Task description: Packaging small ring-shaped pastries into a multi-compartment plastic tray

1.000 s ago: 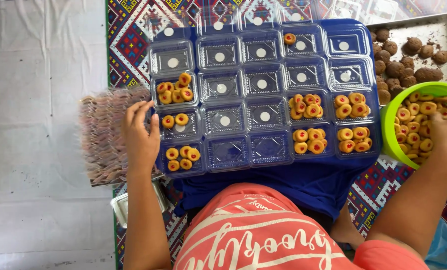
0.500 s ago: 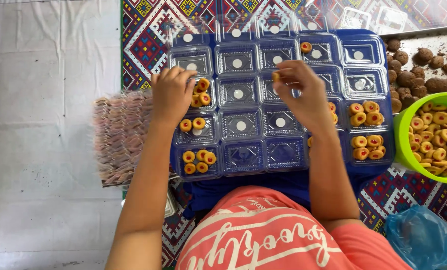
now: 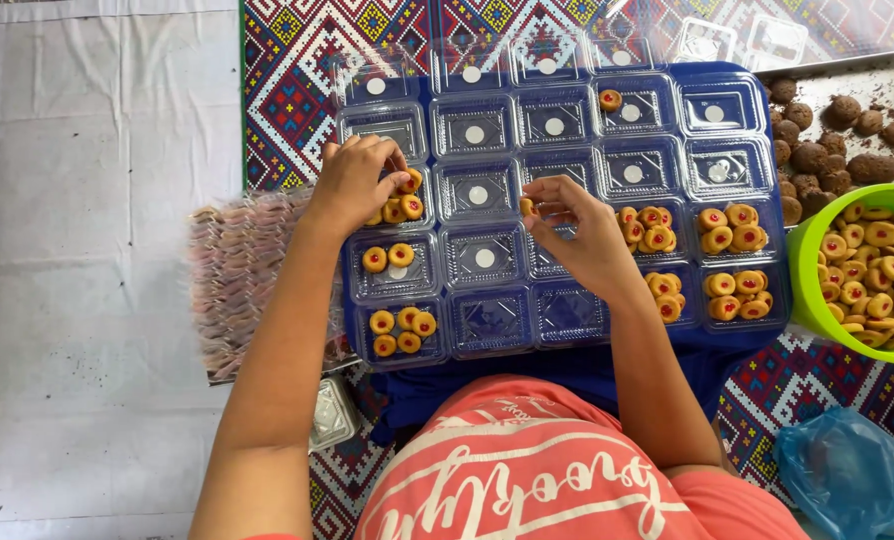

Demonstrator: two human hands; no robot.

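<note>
Since half a second ago both my hands have slid down the rows toward me, and my right hand has come left, off the upper boxes, to the middle of the tray.

Far left, a stack of patterned plastic lids (image 3: 252, 275) lies on the white sheet, just beside the tray. Next comes the left column of clear boxes (image 3: 482, 195): my left hand (image 3: 352, 185) rests over the third box from the top, fingertips pinched around one of the small yellow cookies with red centres (image 3: 402, 208) that sit there. Below it one box holds two cookies and the nearest holds five.

In the middle, my right hand (image 3: 582, 235) hovers above an empty box, thumb and forefinger closed on a single cookie (image 3: 527, 206); whether more lie in the palm I cannot tell. The two central columns are bare but for white dots on their floors.

Right of my hand, four boxes look filled, and one lone cookie sits in a box near the top. By my count roughly a quarter of the boxes hold anything, so most remain to fill.

At the right edge the green bowl (image 3: 805, 290) is well stocked with cookies, brown balls (image 3: 847, 150) sit behind it, and a blue bag (image 3: 847, 475) lies nearest me.
</note>
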